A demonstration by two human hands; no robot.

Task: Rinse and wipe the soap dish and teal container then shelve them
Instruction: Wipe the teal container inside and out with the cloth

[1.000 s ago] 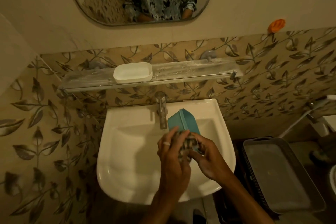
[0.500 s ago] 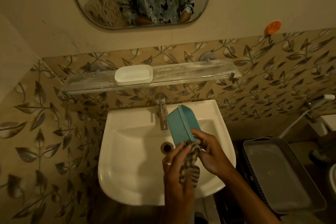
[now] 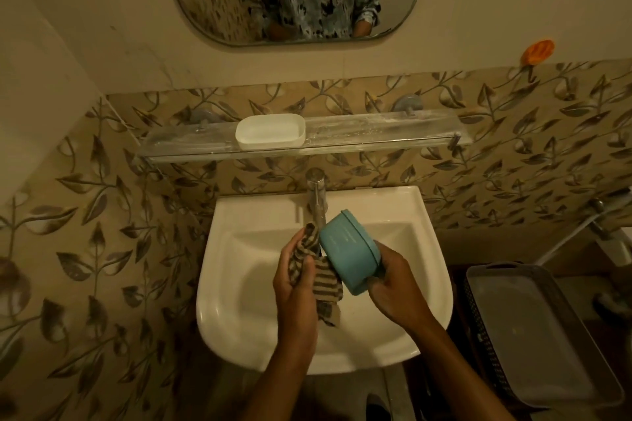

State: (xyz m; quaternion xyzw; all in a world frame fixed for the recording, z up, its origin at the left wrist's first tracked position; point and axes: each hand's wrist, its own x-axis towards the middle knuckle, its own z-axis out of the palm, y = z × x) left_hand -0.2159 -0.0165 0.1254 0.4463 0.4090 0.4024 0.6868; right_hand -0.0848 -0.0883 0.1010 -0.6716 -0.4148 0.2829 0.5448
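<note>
The teal container [image 3: 349,256] has been turned since 0.5 s ago: it then stood on end above the hands with its narrow side toward the camera, and it now lies tilted over the washbasin [image 3: 239,284], its broad base facing up and left. The striped cloth [image 3: 316,270] has shifted from below the container to its left side, touching the base wall just below the tap [image 3: 316,202].

Grip state:
1. The right hand [image 3: 393,287] is closed on the container's lower right rim, with fingers wrapped under the edge.
2. The left hand [image 3: 295,280] is closed on the bunched cloth and presses it against the container.

Task meaning: wiping has probably moved to a fresh face of the container, so the drying step is under way and not complete. No running water is visible at the tap.

The white soap dish [image 3: 270,131] already sits on the glass shelf [image 3: 376,140] above the basin, left of centre. The shelf space to its right is the likely place for the container. 1 item is shelved and 1 remains in hand. A grey tray [image 3: 533,335] stands to the right of the basin, well apart from the hands.
</note>
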